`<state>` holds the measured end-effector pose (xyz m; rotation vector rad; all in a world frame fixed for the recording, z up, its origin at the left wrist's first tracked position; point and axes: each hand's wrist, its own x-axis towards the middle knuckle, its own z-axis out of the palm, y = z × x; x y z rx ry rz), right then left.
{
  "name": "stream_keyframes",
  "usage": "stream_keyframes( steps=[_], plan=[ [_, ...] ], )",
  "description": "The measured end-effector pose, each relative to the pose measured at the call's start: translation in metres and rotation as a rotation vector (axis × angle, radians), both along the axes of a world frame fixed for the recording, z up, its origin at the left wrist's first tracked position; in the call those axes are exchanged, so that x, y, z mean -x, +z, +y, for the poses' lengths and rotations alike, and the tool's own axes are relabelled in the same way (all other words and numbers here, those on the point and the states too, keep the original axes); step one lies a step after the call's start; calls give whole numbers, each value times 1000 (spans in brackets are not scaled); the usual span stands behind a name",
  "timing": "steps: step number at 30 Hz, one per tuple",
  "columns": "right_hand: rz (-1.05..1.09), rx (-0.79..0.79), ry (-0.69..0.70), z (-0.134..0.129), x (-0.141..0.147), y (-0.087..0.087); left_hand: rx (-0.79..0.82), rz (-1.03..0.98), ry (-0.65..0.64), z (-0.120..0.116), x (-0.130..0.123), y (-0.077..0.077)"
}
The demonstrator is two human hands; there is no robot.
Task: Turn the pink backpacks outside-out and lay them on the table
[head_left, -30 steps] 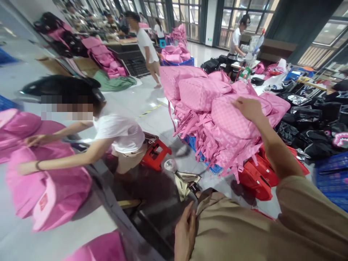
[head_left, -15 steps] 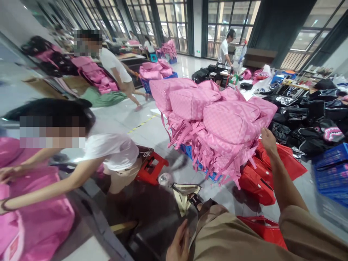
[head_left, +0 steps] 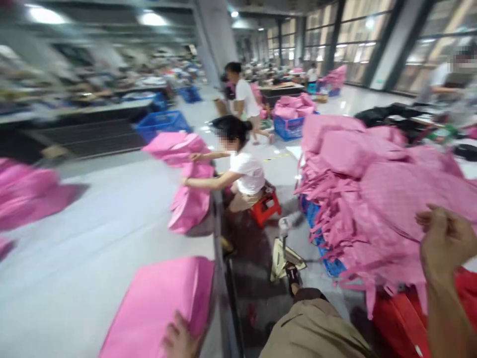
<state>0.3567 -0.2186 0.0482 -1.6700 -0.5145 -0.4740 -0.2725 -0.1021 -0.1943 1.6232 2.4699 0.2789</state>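
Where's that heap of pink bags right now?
In the head view, the heap of pink bags is at the right, piled over a blue crate, with the right hand in front.

Checked for texts, labels, brands, numbers and signs, with nothing readable on the pink bag [head_left: 160, 293] at the table's [head_left: 93, 238] right edge, the heaped bags [head_left: 395, 199] or the red bag [head_left: 400, 318], and blurred beyond reading on the pillar's [head_left: 397, 47] small green patch [head_left: 379, 82].

Rm lit by ceiling lamps [head_left: 152, 19]; tall windows [head_left: 359, 52] divided by dk bars; grey pillar [head_left: 214, 40] seen bkgd ctr; shiny floor [head_left: 352, 109] tape-marked.
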Motion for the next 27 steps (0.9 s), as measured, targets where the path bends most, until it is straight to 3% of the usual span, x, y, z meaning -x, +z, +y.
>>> stream_keyframes(
  steps=[3, 6, 9, 12, 16, 18, 21, 23, 27],
  plan=[
    [43, 118, 232, 31, 46, -6, 47, 110, -51, -26, 13, -18],
    [85, 301, 470, 68, 90, -33, 93, 23, -75, -32, 21, -18],
    [272, 521, 906, 110, 140, -85, 131, -85, -108, -44, 27, -22],
    [431, 726, 1304, 141, 198, -154, 139, -156, -89, -79, 16, -38],
    [312, 906, 1557, 156, 269, -232, 155, -282, -99, -148, -21, -60],
    [169, 957, 1654, 156, 302, -256, 142, -343, -73, -182, -40, -65],
    [-83, 1049, 1739, 154, 349, -276, 53, -426, -7, -230, -54, -68],
    [-256, 1148, 1716, 151, 375, -284, -60, -423, 166, -260, -50, -67],
    [-494, 1299, 1567, 148, 400, -293, -276, -467, 953, -306, -20, -56]
  ],
)
